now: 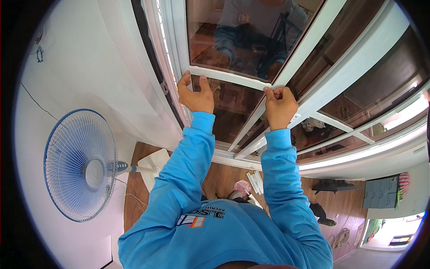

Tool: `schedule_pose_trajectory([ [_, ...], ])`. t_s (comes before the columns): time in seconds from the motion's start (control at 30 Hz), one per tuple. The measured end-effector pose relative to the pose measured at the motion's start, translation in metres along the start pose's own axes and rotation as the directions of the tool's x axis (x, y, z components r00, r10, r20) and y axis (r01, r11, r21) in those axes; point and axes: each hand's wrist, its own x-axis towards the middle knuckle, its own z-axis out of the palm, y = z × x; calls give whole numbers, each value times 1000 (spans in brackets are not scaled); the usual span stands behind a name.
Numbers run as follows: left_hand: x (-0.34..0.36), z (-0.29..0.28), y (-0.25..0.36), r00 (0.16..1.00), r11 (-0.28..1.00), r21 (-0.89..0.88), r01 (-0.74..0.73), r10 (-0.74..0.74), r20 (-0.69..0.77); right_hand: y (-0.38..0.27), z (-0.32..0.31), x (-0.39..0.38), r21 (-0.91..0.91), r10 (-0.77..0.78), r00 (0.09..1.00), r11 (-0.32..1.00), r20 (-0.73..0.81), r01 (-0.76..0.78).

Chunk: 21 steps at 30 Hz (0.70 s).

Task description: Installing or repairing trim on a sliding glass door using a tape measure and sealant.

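Note:
A white-framed window panel (291,49) with dark reflective glass (242,40) is in front of me. Across its lower part runs a white crossbar (233,79). At the bar's left end is my left hand (197,96), its thumb and forefinger raised and apart against the frame. My right hand (281,107) is at the right end, where the bar meets the upright. There the thumb tip presses the corner and the other fingers are curled in. Whether a small part lies between those fingers is hidden.
A blue-and-white standing fan (80,166) is close on my left, its white base (152,168) on the wooden floor. White strips (255,182) lie below the window. A grey drawer unit (380,194), a flat dark screen (336,186) and coiled cord (341,237) are at the right.

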Motion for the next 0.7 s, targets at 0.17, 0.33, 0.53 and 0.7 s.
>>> schedule_pose_trajectory([
  [0.17,4,0,-4,991,981,-155,-120,109,-78,-1,0,0,-16,44,999,999,1,-44],
  [0.33,30,-7,-13,997,1000,-11,9,-10,-76,1,0,2,-44,40,999,998,1,-40],
  [0.53,45,-12,-25,994,981,160,106,-108,3,1,-2,2,-90,35,999,995,11,-34],
  [0.7,47,-18,-34,994,991,98,89,-95,62,3,-5,1,-86,19,1000,996,23,-17],
])
